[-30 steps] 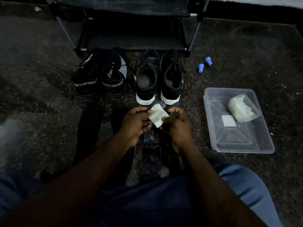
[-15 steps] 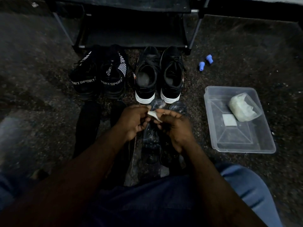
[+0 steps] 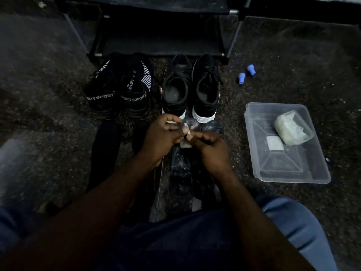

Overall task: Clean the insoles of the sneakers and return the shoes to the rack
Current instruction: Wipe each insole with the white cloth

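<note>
Once-flat wipe bunched between left hand, right hand

Dim light lies over a dark, speckled carpet floor, on which a low black rack with grey metal tubes stands at the far edge.

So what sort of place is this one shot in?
Likely the floor of a room at home: dark speckled carpet, a black shoe rack, and sneakers lined up before it.
</note>
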Tool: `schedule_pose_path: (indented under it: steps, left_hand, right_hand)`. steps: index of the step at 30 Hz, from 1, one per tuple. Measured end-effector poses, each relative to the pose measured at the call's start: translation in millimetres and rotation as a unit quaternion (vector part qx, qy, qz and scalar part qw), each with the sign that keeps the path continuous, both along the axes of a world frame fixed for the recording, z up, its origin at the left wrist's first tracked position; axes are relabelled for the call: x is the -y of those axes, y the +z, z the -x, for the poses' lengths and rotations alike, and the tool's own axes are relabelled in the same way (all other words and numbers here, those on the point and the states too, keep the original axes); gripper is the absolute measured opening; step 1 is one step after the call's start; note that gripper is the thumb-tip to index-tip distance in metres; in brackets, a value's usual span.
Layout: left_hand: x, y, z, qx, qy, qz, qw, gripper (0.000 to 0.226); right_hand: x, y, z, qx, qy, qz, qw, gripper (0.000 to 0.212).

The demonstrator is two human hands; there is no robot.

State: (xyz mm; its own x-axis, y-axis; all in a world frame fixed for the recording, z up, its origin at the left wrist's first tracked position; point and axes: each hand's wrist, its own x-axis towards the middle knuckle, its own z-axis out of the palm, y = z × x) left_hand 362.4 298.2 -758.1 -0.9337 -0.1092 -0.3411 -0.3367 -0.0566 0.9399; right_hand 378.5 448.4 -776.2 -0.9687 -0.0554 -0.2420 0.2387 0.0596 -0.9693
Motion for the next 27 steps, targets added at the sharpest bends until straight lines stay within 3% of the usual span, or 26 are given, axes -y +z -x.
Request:
schedule_pose_path:
  steps: [6, 14, 20, 27]
  left_hand:
    - [2.4, -3.6, -2.8, -0.036, -0.015, -0.008, 0.999, 0.026]
    - [-1.6, -3.4, -7.1, -0.058, -0.018, 0.007, 0.998, 0.035]
    - [-8.8, -6.0, -17.4, -0.079, -0.043, 0.076, 0.993, 0.045]
    - [-22.4, -4.4, -27.9, 0.099, -0.116, 0.016, 0.988, 0.066]
  right_hand:
    - [-0.4, 6.4, -1.9, 0.066, -0.05, 0.129, 0.988, 0.015]
    - [1.7, 8.0, -1.4, 0.063, -0.121, 0.055, 0.989, 0.012]
    - [-0.7, 12.2, -0.3, 0.106, -0.219, 0.148, 0.959, 0.019]
    - [-7.7, 8.9, 4.5, 0.12, -0.267, 0.206, 0.934, 0.021]
